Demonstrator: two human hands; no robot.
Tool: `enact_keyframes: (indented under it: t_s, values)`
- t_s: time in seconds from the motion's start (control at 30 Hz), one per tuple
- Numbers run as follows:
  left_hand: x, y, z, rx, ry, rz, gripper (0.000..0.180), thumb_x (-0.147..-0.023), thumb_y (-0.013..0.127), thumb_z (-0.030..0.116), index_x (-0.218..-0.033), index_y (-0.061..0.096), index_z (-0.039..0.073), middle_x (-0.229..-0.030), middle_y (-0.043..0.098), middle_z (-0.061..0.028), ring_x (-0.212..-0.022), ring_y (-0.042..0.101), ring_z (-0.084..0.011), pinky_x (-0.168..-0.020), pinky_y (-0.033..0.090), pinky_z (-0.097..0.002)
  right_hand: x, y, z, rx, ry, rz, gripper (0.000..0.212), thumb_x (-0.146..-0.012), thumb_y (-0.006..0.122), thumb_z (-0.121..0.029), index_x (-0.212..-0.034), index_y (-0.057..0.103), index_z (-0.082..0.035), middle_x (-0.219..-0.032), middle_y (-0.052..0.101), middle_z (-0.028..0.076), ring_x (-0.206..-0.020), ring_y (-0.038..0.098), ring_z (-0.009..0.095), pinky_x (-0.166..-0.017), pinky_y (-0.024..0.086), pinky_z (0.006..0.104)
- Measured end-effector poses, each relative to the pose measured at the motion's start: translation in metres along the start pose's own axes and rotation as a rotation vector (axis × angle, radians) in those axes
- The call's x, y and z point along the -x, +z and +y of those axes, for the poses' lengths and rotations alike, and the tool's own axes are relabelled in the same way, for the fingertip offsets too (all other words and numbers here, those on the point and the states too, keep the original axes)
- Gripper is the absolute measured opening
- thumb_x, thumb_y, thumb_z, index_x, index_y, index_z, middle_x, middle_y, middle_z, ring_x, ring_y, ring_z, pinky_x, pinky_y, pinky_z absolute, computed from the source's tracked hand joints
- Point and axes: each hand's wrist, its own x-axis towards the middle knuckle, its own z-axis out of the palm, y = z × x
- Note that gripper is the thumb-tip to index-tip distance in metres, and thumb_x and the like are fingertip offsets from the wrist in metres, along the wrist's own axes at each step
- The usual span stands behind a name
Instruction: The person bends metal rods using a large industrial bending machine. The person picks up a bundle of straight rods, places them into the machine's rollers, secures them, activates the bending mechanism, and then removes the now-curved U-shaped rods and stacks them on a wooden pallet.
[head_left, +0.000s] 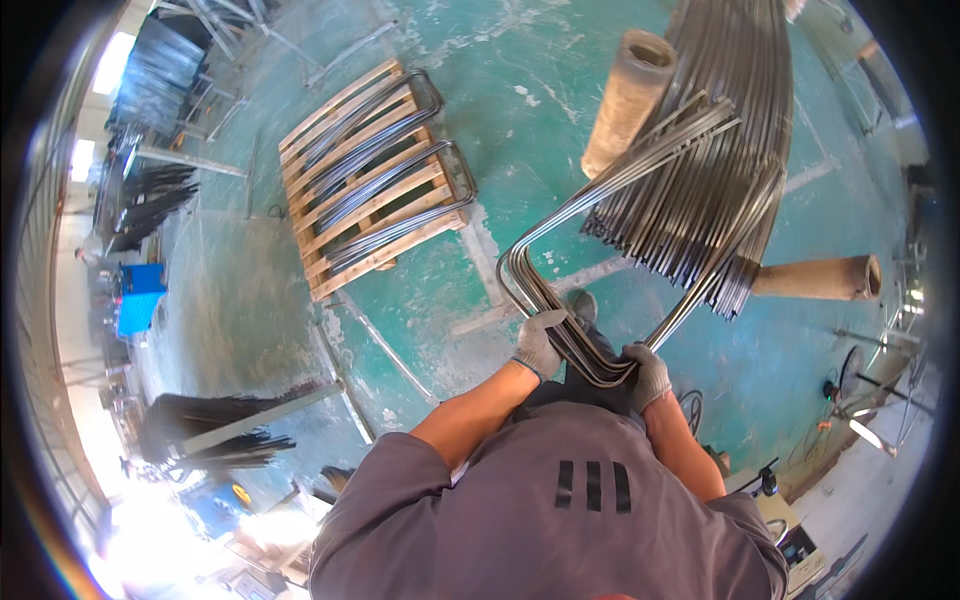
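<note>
Several nested U-shaped bent metal tubes are held in front of my body, their bend toward me and their long legs reaching away over a stack of straight metal tubes. My gloved left hand is closed round the left part of the bend. At the right corner, my gloved right hand grips the same bundle, fingers wrapped round it. The far ends of the legs lie above the straight tubes; whether they touch them I cannot tell.
A wooden pallet at the left bears more bent tubes. Two thick cardboard tubes stand out by the stack, one upper left, one lower right. Dark rods lie on a rack at the lower left. A blue bin stands far left.
</note>
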Motion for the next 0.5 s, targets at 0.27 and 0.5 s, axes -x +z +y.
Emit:
enact_keyframes:
  t_s: [0.27, 0.5]
  values:
    - [0.033, 0.039, 0.024, -0.387, 0.118, 0.363, 0.022, -0.078, 0.071, -0.001, -0.100, 0.068, 0.001, -0.082, 0.066, -0.0093, -0.068, 0.066, -0.0256, -0.065, 0.056, -0.0394, -0.023, -0.011, 0.005, -0.054, -0.077, -0.059, 0.023, -0.102, 0.057, -0.024, -0.093, 0.063, -0.004, -0.083, 0.068, 0.015, -0.078, 0.067, 0.034, -0.079, 0.058, 0.0496]
    - [0.055, 0.054, 0.037, -0.668, 0.233, 0.433, 0.027, -0.074, 0.070, -0.004, -0.100, 0.067, 0.003, -0.079, 0.065, -0.0063, -0.069, 0.066, -0.0207, -0.063, 0.053, -0.0367, -0.149, -0.065, -0.184, 0.172, -0.316, 0.215, 0.018, -0.087, 0.068, -0.014, -0.073, 0.056, -0.014, -0.063, 0.056, 0.004, -0.054, 0.057, 0.022, -0.050, 0.048, 0.0347]
